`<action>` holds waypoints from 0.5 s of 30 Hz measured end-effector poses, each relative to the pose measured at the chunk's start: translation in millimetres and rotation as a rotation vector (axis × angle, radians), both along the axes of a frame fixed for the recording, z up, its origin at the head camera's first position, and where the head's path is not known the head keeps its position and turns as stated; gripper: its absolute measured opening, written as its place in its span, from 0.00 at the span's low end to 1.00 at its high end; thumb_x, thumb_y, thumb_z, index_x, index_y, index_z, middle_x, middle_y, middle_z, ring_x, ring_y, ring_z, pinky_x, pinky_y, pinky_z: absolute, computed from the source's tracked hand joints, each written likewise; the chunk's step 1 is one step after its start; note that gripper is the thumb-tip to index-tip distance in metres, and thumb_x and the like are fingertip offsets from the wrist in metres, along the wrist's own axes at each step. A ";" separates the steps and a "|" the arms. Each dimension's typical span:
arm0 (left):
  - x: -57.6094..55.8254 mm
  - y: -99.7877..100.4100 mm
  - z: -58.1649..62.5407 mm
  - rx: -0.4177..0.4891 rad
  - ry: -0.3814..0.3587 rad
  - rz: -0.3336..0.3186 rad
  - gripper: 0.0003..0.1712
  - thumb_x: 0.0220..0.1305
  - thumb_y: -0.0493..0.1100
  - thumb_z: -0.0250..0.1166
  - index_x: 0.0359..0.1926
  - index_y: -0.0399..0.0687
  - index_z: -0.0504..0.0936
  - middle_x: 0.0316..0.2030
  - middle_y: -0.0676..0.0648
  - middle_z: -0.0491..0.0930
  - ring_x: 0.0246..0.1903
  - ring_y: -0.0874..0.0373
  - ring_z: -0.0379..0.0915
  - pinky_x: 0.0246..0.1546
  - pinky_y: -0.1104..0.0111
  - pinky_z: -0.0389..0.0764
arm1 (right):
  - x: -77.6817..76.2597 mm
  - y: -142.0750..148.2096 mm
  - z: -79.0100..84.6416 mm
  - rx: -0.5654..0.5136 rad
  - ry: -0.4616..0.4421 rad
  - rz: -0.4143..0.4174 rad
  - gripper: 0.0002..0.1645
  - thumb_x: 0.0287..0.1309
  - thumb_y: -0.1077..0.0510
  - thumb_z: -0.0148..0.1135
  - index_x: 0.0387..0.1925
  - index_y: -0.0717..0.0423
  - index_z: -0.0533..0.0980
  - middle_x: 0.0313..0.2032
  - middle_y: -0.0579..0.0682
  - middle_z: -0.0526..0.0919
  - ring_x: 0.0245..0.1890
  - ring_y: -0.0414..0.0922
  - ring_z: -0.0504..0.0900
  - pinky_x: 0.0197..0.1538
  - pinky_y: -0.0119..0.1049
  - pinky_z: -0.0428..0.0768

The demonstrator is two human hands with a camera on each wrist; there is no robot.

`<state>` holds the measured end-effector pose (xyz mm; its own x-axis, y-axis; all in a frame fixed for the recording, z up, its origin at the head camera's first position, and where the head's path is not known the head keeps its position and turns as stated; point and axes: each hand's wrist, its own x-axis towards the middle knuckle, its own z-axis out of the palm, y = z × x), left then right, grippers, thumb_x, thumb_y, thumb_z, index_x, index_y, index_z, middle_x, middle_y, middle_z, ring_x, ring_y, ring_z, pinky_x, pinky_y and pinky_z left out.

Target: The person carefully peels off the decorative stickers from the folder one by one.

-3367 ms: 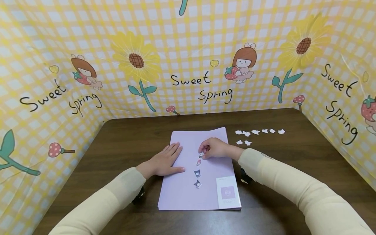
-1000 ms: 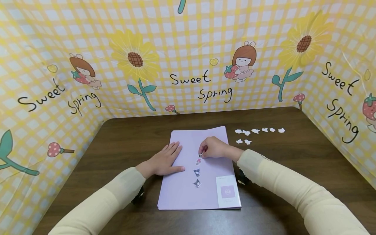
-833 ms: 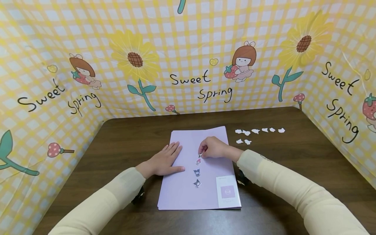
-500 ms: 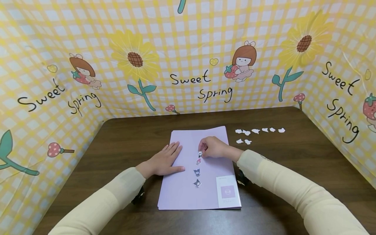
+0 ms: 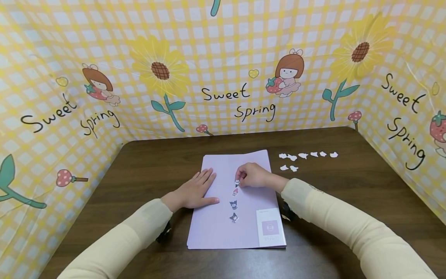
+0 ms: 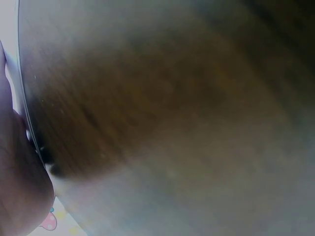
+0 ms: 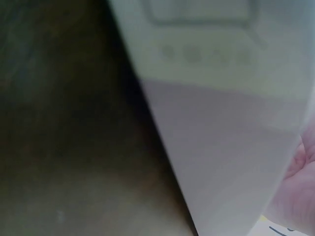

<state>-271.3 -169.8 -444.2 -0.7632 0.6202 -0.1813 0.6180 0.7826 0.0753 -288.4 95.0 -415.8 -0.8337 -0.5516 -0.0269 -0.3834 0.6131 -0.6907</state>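
My left hand lies flat on the left side of a lilac folder, fingers spread. Near the folder's upper middle, my right hand pinches a small black-and-white cartoon sticker between thumb and fingertips, close over the surface. Just below it is a pink-hooded cartoon sticker. Two dark-eared stickers continue the column: an upper one and a lower one. Only part of my left hand shows in the left wrist view, and part of my right hand in the right wrist view.
Several white cut-out pieces lie on the brown table, right of the folder. A white label covers the folder's lower right corner. A yellow checked cloth stands behind and along both sides.
The sticker in my right fingertips has turned from tilted to nearly upright, and more of it shows. My left hand stays in place on the folder.
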 end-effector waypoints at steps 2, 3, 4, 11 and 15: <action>0.4 0.1 0.4 -0.001 -0.001 0.001 0.59 0.61 0.79 0.41 0.77 0.42 0.43 0.76 0.41 0.36 0.74 0.46 0.30 0.71 0.55 0.39 | -1.1 0.5 -1.2 -0.005 0.000 0.001 0.05 0.50 0.68 0.68 0.29 0.57 0.81 0.23 0.45 0.78 0.27 0.41 0.74 0.36 0.34 0.72; 0.5 0.0 0.7 -0.004 -0.001 0.001 0.59 0.61 0.79 0.40 0.77 0.42 0.43 0.76 0.40 0.36 0.74 0.46 0.30 0.71 0.55 0.39 | -1.7 0.9 -2.0 -0.009 -0.001 0.000 0.05 0.50 0.68 0.68 0.29 0.57 0.81 0.23 0.45 0.78 0.27 0.41 0.74 0.36 0.33 0.72; 0.7 0.1 1.0 -0.003 -0.001 0.000 0.59 0.61 0.79 0.40 0.77 0.42 0.43 0.76 0.40 0.36 0.74 0.46 0.30 0.71 0.55 0.39 | -2.5 1.4 -2.8 -0.013 0.000 0.000 0.05 0.50 0.67 0.69 0.28 0.56 0.81 0.23 0.44 0.78 0.27 0.40 0.74 0.36 0.33 0.72; 1.8 -0.1 3.0 -0.001 -0.009 0.003 0.58 0.62 0.79 0.41 0.77 0.42 0.43 0.76 0.40 0.36 0.74 0.46 0.30 0.71 0.54 0.39 | -7.1 5.5 -4.9 -0.070 -0.045 0.001 0.02 0.53 0.64 0.70 0.29 0.59 0.83 0.22 0.43 0.79 0.27 0.39 0.74 0.35 0.31 0.73; 1.8 -0.4 2.4 -0.003 -0.011 0.004 0.58 0.62 0.79 0.41 0.77 0.42 0.43 0.76 0.40 0.36 0.74 0.46 0.30 0.71 0.54 0.39 | -9.4 8.8 -4.3 -0.150 -0.142 -0.021 0.01 0.54 0.65 0.69 0.30 0.60 0.83 0.23 0.46 0.81 0.26 0.41 0.75 0.33 0.32 0.74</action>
<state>-269.5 -170.3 -441.8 -0.7638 0.6164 -0.1917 0.6138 0.7854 0.0797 -297.8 103.8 -420.0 -0.8386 -0.5410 -0.0639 -0.2638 0.5060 -0.8212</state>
